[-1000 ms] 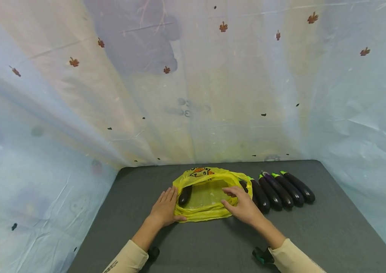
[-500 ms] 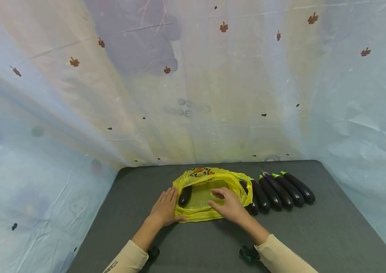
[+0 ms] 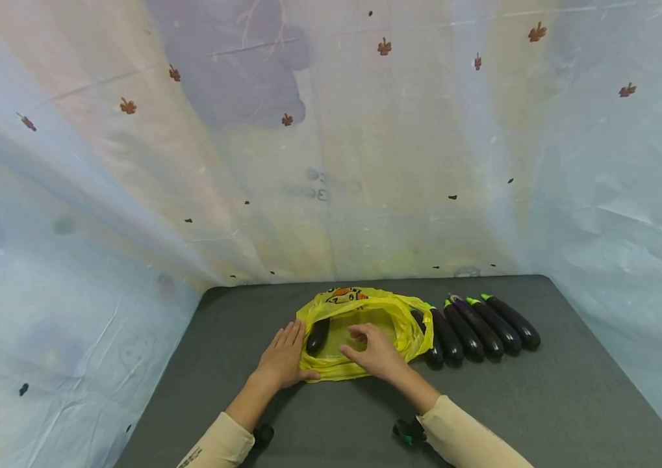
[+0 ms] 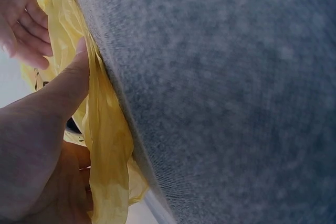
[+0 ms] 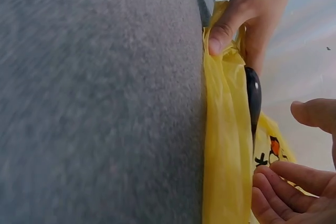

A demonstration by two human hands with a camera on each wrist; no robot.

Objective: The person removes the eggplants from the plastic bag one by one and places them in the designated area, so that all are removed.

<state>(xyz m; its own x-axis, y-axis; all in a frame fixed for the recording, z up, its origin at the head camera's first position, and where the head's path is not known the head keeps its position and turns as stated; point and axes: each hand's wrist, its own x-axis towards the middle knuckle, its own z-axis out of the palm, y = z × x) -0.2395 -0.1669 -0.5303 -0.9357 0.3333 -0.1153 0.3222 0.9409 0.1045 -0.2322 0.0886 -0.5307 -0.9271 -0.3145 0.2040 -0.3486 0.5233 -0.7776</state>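
Note:
A yellow plastic bag (image 3: 339, 369) lies with its mouth spread wide on the dark grey table. One glossy dark eggplant (image 3: 318, 336) is inside, at the left of the mouth. My left hand (image 3: 281, 356) rests along the bag's left side, fingers straight, thumb reaching over the near rim; the right wrist view shows this thumb (image 5: 221, 39) against the plastic. Over the bag's opening hovers my right hand (image 3: 376, 353), fingers slightly bent, thumb apart, nothing between them. In the right wrist view its fingers (image 5: 294, 195) are just beside the bag's printed far wall.
Several eggplants (image 3: 485, 328) with green caps lie in a row right of the bag, the nearest partly behind its edge. Patterned plastic sheeting (image 3: 366, 162) hangs behind and beside the grey table (image 3: 564, 390).
My right hand has moved left, from the bag's right rim to above the middle of its opening. The left hand, bag and eggplants look unchanged.

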